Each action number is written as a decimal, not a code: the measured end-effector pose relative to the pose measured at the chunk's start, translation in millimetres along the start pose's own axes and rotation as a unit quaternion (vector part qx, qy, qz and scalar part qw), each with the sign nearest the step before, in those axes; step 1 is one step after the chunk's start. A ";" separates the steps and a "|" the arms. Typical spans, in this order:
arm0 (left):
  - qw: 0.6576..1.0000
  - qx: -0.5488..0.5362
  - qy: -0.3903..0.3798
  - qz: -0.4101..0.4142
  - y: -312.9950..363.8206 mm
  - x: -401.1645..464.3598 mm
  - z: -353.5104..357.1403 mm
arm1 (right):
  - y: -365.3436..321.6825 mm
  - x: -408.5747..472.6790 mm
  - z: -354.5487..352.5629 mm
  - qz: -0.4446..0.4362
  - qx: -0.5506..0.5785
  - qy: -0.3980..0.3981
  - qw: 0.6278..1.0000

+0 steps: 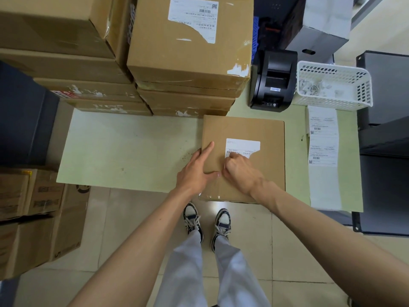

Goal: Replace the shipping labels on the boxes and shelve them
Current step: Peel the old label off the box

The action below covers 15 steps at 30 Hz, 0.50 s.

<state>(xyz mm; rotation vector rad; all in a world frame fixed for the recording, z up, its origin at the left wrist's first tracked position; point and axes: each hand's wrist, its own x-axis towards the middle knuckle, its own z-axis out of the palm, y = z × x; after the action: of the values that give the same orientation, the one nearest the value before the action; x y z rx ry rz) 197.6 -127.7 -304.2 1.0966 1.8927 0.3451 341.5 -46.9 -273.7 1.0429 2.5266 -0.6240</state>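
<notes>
Item: cardboard box [261, 173], flat and closed, lying at the near right edge of the pale green table [132, 151], its near end overhanging slightly; stiff, dry, probably light. Old shipping label [242, 147] on the lid, part torn away at its lower right; thin, adhesive, likely to tear into strips; best lifted from a loosened edge, pulled low and slow. Left hand [197, 171] spread flat, pressing the box's left edge; right hand [240, 171] clenched, fingertips pinching the label's lower edge. Fresh labels [323, 138] lie to the right; label printer [274, 83] behind.
</notes>
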 end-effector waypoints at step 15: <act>1.000 -0.004 0.001 0.001 1.0 -1.3 -1.6 | -0.7 -10.8 2.9 0.039 0.078 0.010 0.996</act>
<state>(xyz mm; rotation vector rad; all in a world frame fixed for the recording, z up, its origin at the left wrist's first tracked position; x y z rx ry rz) 197.1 -127.8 -301.9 1.0931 1.8909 0.3550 348.7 -55.1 -271.0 1.1998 2.4741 -0.8025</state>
